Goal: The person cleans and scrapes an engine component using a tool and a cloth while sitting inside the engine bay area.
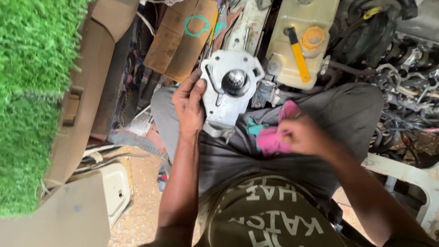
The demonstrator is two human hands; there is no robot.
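- A cluttered workshop floor: sandy ground, cardboard sheets (180, 39) and a cream plastic tank (299, 39) beyond the person's grey-trousered lap (274, 151).
- The grey metal housing (228, 89) stands on the lap, its round shiny centre facing up.
- The left hand (188, 106) grips the housing's left edge.
- The right hand (305, 135), right of the housing, is closed on a pink rag (272, 139).

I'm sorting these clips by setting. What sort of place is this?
Probably a car repair workshop: the left hand holds a grey metal housing on the lap, a coolant tank lies ahead, and engine parts are piled at right.
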